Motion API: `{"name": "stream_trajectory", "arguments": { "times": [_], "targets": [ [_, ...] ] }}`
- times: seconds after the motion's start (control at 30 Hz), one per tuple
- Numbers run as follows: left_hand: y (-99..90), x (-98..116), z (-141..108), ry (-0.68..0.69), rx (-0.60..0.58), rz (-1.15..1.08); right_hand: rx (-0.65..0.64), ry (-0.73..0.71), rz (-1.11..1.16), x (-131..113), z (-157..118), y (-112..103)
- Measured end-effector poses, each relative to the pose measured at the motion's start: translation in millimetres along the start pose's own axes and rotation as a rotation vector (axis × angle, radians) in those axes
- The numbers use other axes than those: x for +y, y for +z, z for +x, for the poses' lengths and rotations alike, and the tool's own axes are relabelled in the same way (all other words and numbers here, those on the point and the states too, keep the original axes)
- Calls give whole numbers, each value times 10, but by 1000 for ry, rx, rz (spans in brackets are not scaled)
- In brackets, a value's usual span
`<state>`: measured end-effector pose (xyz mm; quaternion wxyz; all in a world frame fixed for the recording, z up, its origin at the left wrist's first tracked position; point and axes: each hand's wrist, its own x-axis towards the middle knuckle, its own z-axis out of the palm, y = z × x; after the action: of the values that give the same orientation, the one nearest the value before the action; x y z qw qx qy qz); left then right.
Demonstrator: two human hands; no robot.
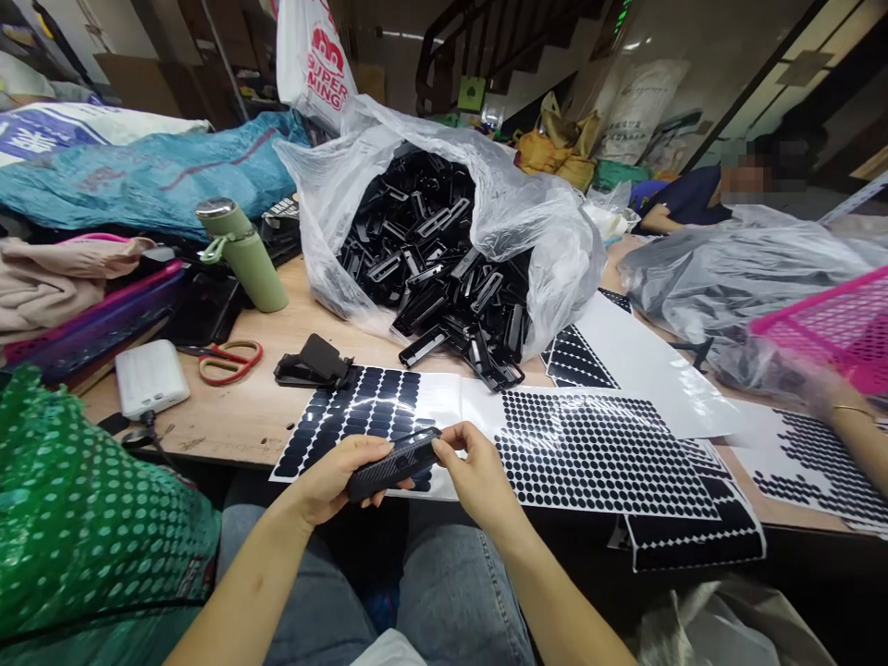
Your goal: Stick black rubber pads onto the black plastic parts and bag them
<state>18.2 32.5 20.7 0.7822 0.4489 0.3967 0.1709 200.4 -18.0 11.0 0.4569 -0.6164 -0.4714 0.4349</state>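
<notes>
My left hand (pixel 331 479) is closed around a long black plastic part (pixel 389 466) with a patterned upper face, held tilted above the table's front edge. At the part's right end, the thumb and forefinger of my right hand (pixel 478 470) are pinched against it; whether a small sticker is between them cannot be seen. Under and beyond my hands lie a sheet of oblong black stickers (pixel 375 393) and a sheet of round black stickers (pixel 589 444). Behind them, a big clear plastic bag (pixel 561 268) spills out many black plastic parts (pixel 423 240).
To the left are red-handled scissors (pixel 230 362), a white power bank (pixel 151 377), a green bottle (pixel 242 254) and a green dotted bag (pixel 90 518). Two black parts (pixel 314 363) lie near the sheets. On the right, another person's arm (pixel 857 430) reaches beside a pink basket (pixel 832 324).
</notes>
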Motion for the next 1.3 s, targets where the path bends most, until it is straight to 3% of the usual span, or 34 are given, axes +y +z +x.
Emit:
{"name": "stream_trajectory", "arguments": {
  "times": [0.07,0.17,0.23,0.3,0.5,0.63,0.73,0.83,0.93,1.1,1.3],
  "targets": [
    [9,-14,22,-10,6,-4,93,8,-17,114,68,-101],
    [16,-7,45,-31,-1,-27,242,40,-372,310,213,-394],
    [15,10,59,-43,-15,-37,207,75,-641,425,298,-583],
    [11,24,73,-46,-30,-46,132,94,-762,514,352,-695],
    [-7,8,93,-32,-53,-81,105,87,-777,545,334,-735],
    [38,-4,108,-36,-39,-54,82,51,-625,257,183,-647],
    [112,-4,139,-51,-15,-31,-21,-52,-310,-43,23,-412],
    [174,-4,166,-45,-9,-33,-102,-126,-178,-240,-92,-140],
    [194,-2,164,-23,-7,-37,-110,-101,-172,-289,-130,6],
    [176,-1,107,-17,-11,-40,-101,-87,-226,-280,-161,3],
    [235,-29,64,3,10,-8,-49,-222,-264,-231,-192,83]
  ]
}}
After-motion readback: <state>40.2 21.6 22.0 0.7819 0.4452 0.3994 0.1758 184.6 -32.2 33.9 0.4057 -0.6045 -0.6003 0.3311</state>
